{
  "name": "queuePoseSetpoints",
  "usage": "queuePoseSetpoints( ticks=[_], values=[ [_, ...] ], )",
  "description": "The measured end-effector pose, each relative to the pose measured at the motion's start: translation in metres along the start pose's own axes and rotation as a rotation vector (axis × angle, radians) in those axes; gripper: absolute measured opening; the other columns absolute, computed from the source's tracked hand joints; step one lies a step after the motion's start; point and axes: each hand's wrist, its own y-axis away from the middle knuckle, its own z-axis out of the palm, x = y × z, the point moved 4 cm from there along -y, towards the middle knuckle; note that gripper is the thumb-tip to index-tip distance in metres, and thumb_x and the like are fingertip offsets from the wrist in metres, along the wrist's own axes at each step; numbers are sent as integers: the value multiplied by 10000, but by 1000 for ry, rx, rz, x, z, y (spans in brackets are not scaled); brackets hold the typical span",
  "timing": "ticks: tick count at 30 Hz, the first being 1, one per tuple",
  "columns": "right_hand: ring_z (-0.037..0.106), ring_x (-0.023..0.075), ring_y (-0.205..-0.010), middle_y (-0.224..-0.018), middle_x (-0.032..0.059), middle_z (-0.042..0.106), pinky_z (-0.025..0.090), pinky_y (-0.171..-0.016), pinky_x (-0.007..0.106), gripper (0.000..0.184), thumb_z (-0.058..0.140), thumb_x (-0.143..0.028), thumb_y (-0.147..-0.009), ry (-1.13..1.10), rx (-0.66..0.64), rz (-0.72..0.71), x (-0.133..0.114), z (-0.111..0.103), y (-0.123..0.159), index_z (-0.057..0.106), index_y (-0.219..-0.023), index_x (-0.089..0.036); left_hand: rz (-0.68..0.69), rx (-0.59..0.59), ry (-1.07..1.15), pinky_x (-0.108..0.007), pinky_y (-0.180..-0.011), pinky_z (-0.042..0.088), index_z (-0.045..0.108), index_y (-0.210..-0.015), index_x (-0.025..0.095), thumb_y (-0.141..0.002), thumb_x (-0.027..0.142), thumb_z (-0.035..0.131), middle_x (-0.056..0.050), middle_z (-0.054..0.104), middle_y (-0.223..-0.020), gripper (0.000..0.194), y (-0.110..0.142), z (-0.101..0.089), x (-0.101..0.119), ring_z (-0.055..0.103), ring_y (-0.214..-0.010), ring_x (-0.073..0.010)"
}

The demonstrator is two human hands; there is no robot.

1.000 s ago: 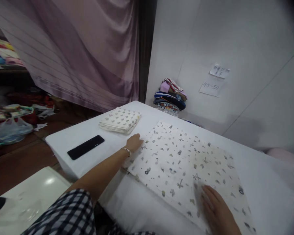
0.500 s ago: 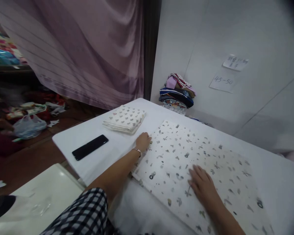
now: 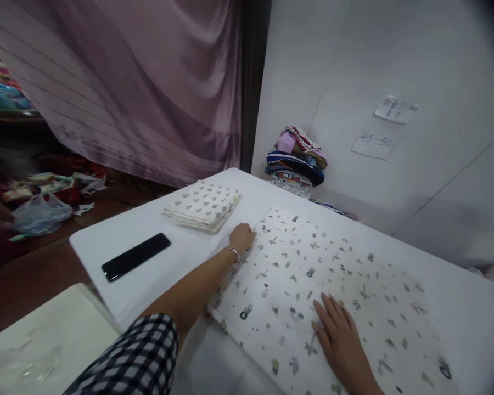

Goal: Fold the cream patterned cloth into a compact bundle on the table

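A white cloth [image 3: 280, 285] printed with small grey plants and insects lies spread over the white table. My left hand [image 3: 242, 237] is at its left edge, fingers curled closed on the fabric; a bracelet circles the wrist. Flat on the middle of the cloth rests my right hand [image 3: 338, 334], its fingers stretched out and slightly apart. To the left of my left hand sits a folded white cloth [image 3: 206, 203] with a grey print. A black phone [image 3: 136, 256] lies nearer the table's left edge.
The white table [image 3: 94, 236] has its left corner near a pale stool-like surface [image 3: 53, 329]. Behind the table stands a pile of folded fabrics [image 3: 296, 159] against the wall. A mauve curtain [image 3: 168, 82] hangs at the back left, with a plastic bag [image 3: 43, 213] on the floor.
My view has shifted slightly. My right hand's fingers appear straighter and flatter on the cloth. My left hand stays at the cloth's left edge.
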Motion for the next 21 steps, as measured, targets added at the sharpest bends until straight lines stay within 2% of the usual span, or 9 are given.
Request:
queuePoseSetpoints(
  ticks=[6,10,13,16,21],
  values=[
    [310,277,-1340,-1488,-27,284,380,-1048,509,521,395,-434,-908,-39,-19,27,0,-1,0,308,-1418,-367,-4,27,-12,-296,-798,424,549,-915,181,-893,314,430,-87,604,-1048,180,-2,6,1,557,-994,-201],
    [335,294,-1321,-1487,-40,269,423,-1017,503,553,407,-450,-900,-46,-37,32,1,-1,0,258,-1429,-393,-20,13,-33,-311,-796,431,555,-957,161,-904,303,392,-114,600,-1068,222,-4,6,1,559,-1006,-218],
    [365,299,-1301,-1480,-51,275,451,-990,506,585,418,-459,-893,-58,-41,30,2,-1,-1,199,-1435,-423,-1,8,-48,-328,-807,437,569,-958,151,-895,366,411,-127,593,-1080,274,-9,5,7,555,-1023,-240],
    [370,307,-1295,-1477,-39,281,445,-988,521,588,424,-459,-890,-60,-28,24,2,-1,-2,211,-1436,-410,27,18,-76,-329,-832,434,577,-964,152,-876,426,443,-132,583,-1095,318,-16,6,15,538,-1058,-251],
    [397,317,-1275,-1468,-48,297,464,-963,537,615,452,-451,-870,-112,6,26,2,-2,-4,196,-1429,-436,24,35,-94,-325,-834,433,549,-1029,139,-900,339,396,-140,582,-1087,283,-24,13,18,546,-1048,-239]
  ],
)
